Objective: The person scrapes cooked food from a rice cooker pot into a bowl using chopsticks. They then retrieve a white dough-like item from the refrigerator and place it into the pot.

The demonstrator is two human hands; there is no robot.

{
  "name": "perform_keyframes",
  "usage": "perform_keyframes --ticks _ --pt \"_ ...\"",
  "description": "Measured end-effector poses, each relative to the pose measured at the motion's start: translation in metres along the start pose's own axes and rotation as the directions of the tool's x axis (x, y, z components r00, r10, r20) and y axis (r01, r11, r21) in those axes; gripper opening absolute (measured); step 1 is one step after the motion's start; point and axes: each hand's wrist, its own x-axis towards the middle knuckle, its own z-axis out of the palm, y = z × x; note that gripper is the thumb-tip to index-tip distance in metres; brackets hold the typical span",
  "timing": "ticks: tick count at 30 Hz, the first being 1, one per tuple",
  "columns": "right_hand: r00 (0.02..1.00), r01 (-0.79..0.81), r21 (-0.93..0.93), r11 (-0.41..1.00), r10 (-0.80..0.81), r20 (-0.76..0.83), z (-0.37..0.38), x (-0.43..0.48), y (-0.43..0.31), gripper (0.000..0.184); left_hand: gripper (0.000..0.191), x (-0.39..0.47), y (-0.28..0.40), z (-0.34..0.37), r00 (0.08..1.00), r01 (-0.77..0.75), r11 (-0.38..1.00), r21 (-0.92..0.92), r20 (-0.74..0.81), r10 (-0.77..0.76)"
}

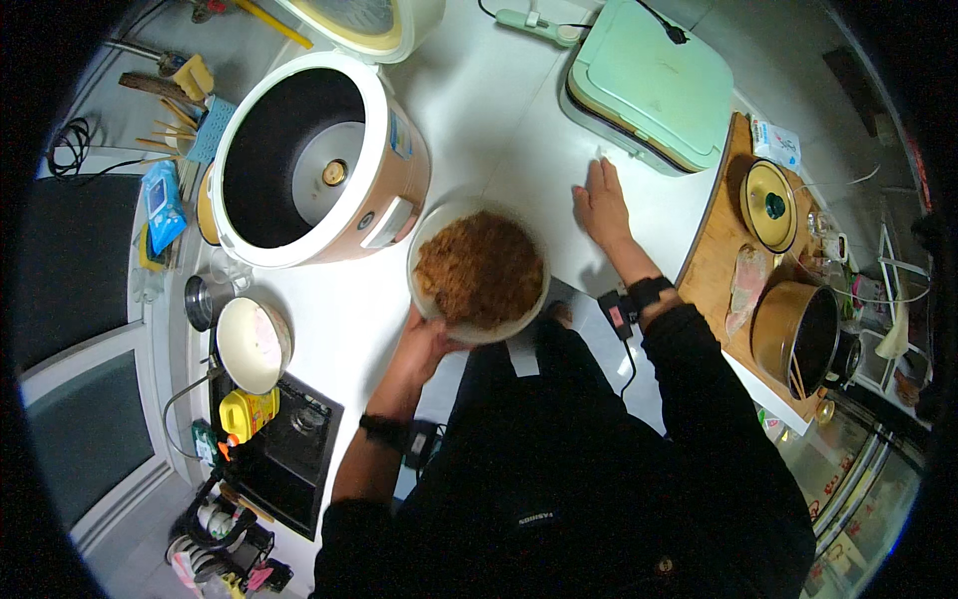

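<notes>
My left hand (420, 342) grips the lower rim of a pale bowl (413, 258) at the counter's front edge. Brown, crumbly food (483, 268) fills the bowl, and its edges look slightly blurred. My right hand (603, 198) reaches over the white counter (516, 150) with fingers extended and nothing in them. Its fingertips lie just short of a closed mint-green electric appliance (651, 82), beside a small white bit too small to identify. Left of the bowl stands a large rice cooker (400, 172), lid (359, 30) raised, without an inner pot in its dark cavity.
On the left are a cream bowl (251, 348), a metal cup (203, 299), a yellow jug (247, 412) and a black cooktop (299, 464). A wooden board (703, 262) at right carries a brown pot (775, 329) and a yellow lid (760, 202). A cable hangs from my right wrist.
</notes>
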Motion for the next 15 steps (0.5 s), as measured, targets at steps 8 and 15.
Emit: perform_keyframes --ticks 8,15 --pt "0.897 0.359 0.110 0.927 -0.375 0.234 0.059 0.019 -0.117 0.065 0.077 -0.099 -0.027 -0.046 0.985 -0.033 0.997 -0.076 -0.173 0.019" --pt "0.855 0.418 0.062 0.906 -0.416 0.310 0.052 -0.004 -0.103 0.066 0.079 -0.139 -0.038 -0.062 0.966 -0.091 0.984 -0.153 -0.253 0.050"
